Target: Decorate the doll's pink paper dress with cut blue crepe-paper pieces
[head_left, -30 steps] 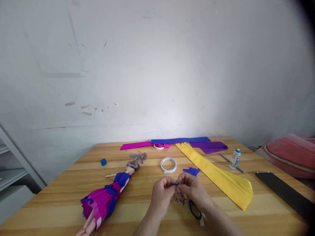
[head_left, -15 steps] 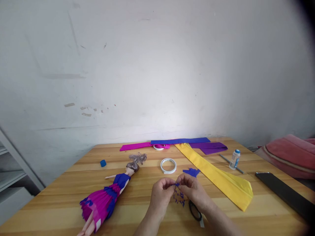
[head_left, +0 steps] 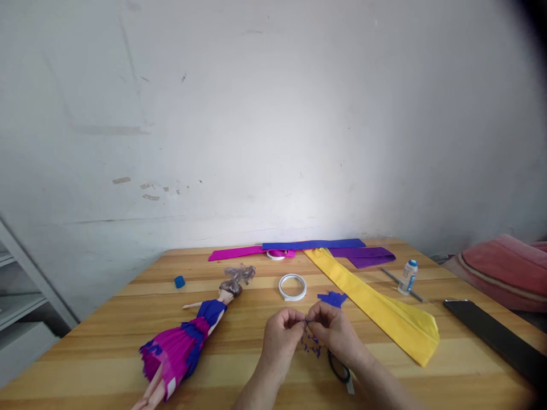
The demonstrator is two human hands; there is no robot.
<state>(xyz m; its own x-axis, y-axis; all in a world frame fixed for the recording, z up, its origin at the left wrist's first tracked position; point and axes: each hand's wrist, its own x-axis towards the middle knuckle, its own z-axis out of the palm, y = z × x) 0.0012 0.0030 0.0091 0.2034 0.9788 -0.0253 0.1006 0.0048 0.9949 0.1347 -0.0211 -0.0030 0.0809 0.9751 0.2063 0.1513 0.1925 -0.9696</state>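
In the head view, the left hand (head_left: 280, 333) and the right hand (head_left: 331, 327) are meeting fingertip to fingertip just above the wooden table (head_left: 85, 353), both with fingers curled in and pinching a tiny blue paper scrap (head_left: 306, 322) between them. The scrap is sitting right at the point where the two thumbs come together, near the front middle of the table; it is too small to tell its long axis for sure, though it seems to be running roughly left to right from one hand to the other. Directly beneath the hands, blue paper bits (head_left: 311, 344) are lying scattered on the wood. Black scissors (head_left: 339, 369) are lying under the right wrist, their handle loop partly showing. A larger blue cutout (head_left: 332, 298) is resting just beyond the right hand, beside a long yellow paper strip (head_left: 384, 316) that is running diagonally from the far middle toward the near right. A tape roll (head_left: 293, 286) is lying flat beyond the hands. To the left, a doll (head_left: 188, 339) in a pink and blue paper dress is lying on its back, head pointing away toward the wall. Farther off, pink paper (head_left: 235, 253), blue paper (head_left: 314, 245) and purple paper (head_left: 365, 255) are lying along the table's far edge, a glue bottle (head_left: 408, 277) is standing upright at the right, and a blue cap (head_left: 180, 281) is sitting at the left.
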